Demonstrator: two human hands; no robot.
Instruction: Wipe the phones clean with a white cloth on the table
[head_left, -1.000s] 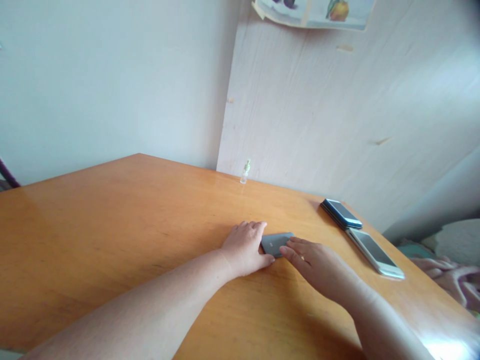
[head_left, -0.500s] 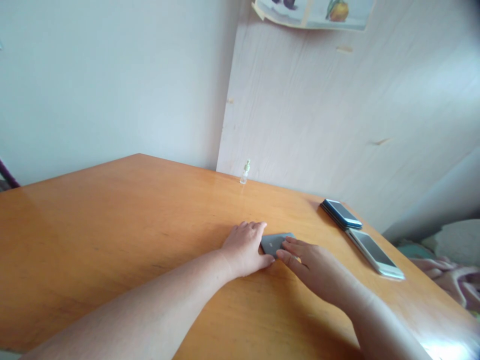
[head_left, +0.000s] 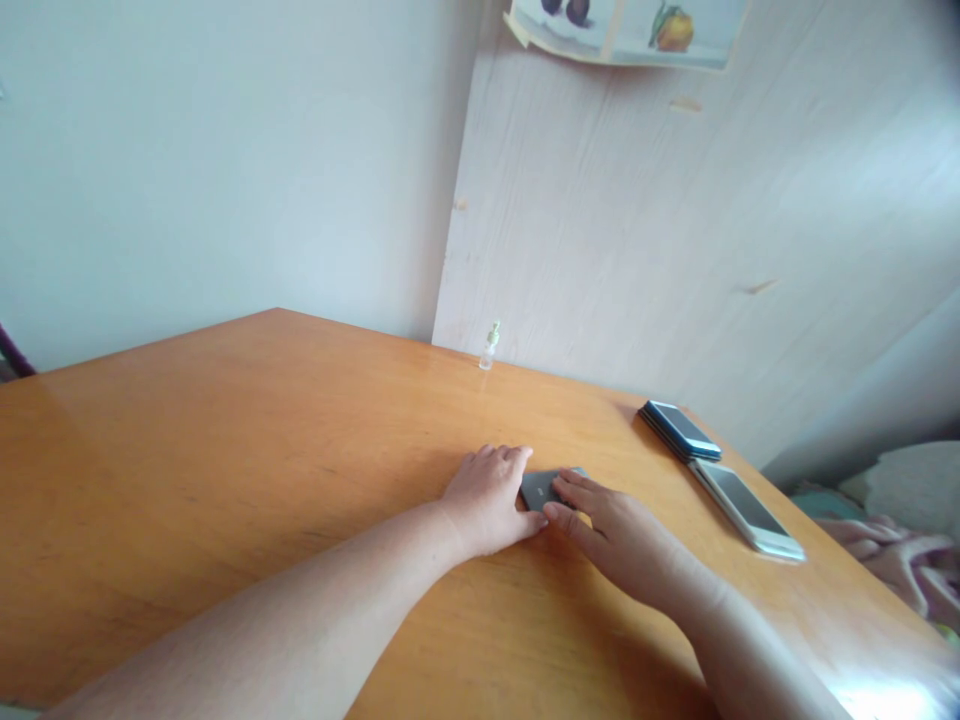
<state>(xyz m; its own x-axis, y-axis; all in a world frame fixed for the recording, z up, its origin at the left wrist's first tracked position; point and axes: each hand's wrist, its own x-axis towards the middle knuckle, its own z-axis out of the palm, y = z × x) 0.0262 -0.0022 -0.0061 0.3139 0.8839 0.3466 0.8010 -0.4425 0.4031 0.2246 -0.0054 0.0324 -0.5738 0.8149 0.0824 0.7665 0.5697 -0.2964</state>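
Observation:
A grey smartphone (head_left: pixel 536 490) lies flat on the wooden table, its back with a small pale logo facing up. My left hand (head_left: pixel 489 498) holds its left end, with the thumb along the near edge and the fingers at the far side. On top of the phone's right part rest the outstretched fingers of my right hand (head_left: pixel 616 525), which cover that part. The right thumb points left, close to the left thumb's tip.
A dark blue phone (head_left: pixel 681 428) and a white phone (head_left: pixel 754 508) lie end to end near the table's right edge. By the wall stands a small clear pump bottle (head_left: pixel 487 348). The wooden table (head_left: pixel 225 420) meets the wall at the back. Crumpled bedding (head_left: pixel 885 550) shows beyond its right edge.
My right hand has slid slightly left across the back of the grey smartphone, covering more of its middle. My left hand and the phone stay in place.

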